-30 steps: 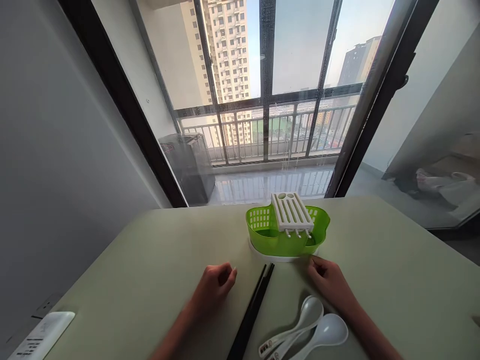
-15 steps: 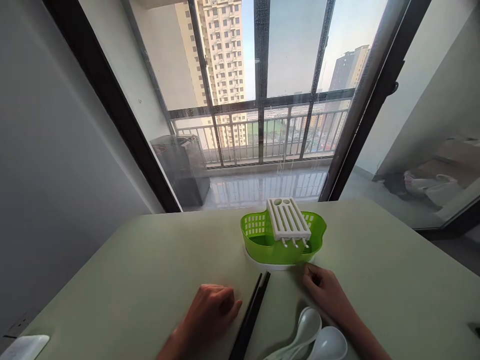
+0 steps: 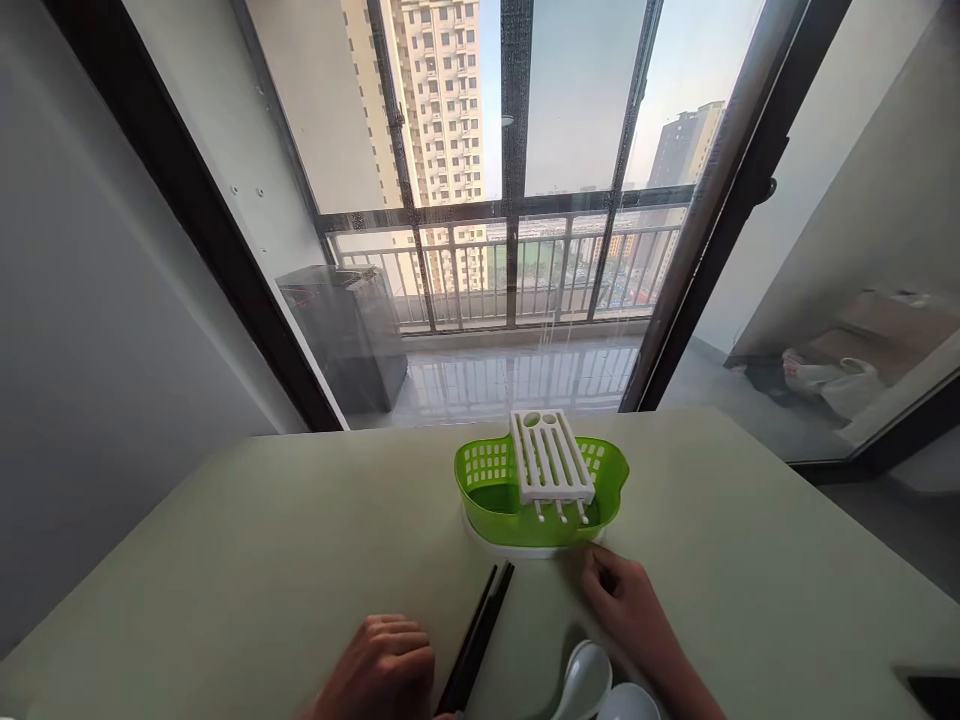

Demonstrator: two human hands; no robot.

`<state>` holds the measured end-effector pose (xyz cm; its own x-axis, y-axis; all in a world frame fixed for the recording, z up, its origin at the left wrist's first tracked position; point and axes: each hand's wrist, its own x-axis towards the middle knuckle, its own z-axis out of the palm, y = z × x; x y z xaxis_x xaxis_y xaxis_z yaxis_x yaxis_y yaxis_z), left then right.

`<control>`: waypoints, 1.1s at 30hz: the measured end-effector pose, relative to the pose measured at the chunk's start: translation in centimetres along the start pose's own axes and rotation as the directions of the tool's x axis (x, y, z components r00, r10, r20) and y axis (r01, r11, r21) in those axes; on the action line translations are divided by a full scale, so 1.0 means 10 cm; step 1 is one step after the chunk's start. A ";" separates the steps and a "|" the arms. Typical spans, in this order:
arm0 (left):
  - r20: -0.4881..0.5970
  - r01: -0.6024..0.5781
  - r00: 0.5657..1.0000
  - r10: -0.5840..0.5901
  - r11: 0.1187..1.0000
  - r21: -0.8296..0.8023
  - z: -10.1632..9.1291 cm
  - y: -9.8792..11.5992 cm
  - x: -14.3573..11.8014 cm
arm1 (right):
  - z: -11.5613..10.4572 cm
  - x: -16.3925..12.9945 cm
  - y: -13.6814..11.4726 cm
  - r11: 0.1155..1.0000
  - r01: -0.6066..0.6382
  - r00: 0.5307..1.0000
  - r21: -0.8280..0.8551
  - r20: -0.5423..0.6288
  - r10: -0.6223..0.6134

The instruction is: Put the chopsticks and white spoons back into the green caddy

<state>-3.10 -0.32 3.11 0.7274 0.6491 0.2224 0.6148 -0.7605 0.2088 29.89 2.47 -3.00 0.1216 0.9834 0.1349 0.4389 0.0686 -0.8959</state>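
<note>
My left hand (image 3: 386,662) is closed in a loose fist on the table, knuckles up. Its thumb tip reaches the lower end of a pair of black chopsticks (image 3: 476,635), which lie slanted on the tabletop. Closed as well, my right hand (image 3: 626,595) rests by the front of a green basket (image 3: 525,527) with a white base; I see nothing in its curled fingers. A white slotted rack (image 3: 553,462) with small hooks sits across the basket. Below the right hand lie white spoons (image 3: 587,678), partly cut off by the frame's bottom edge.
The pale tabletop (image 3: 315,530) runs up to a dark-framed glass door (image 3: 516,120). Beyond it are a balcony and a dark box-shaped appliance (image 3: 345,335). A dark object (image 3: 934,692) lies near the table's right side. Bags (image 3: 832,375) stand on the floor at right.
The view has tilted and shifted slightly, so the scene sits lower and further left. My left hand has drawn back towards me; my right hand stays by the basket.
</note>
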 end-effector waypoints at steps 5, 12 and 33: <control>0.018 0.024 1.000 -0.024 1.000 0.005 -0.04 0.03 0.01 | 0.00 -0.02 0.01 0.999 -0.003 1.000 0.034 -0.007 0.003; 0.008 0.033 0.999 -0.032 0.997 -0.063 0.04 -0.03 0.00 | -0.02 -0.02 -0.04 0.998 -0.004 1.000 0.059 -0.006 0.005; 0.093 0.060 0.994 -0.054 0.997 -0.057 0.01 -0.02 0.02 | -0.02 0.01 -0.07 0.998 0.016 1.000 0.056 -0.022 -0.015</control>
<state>-3.01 -0.06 3.04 0.7183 0.6852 0.1209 0.6387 -0.7182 0.2761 29.79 2.46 -2.26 0.1351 0.9782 0.1575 0.3901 0.0936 -0.9160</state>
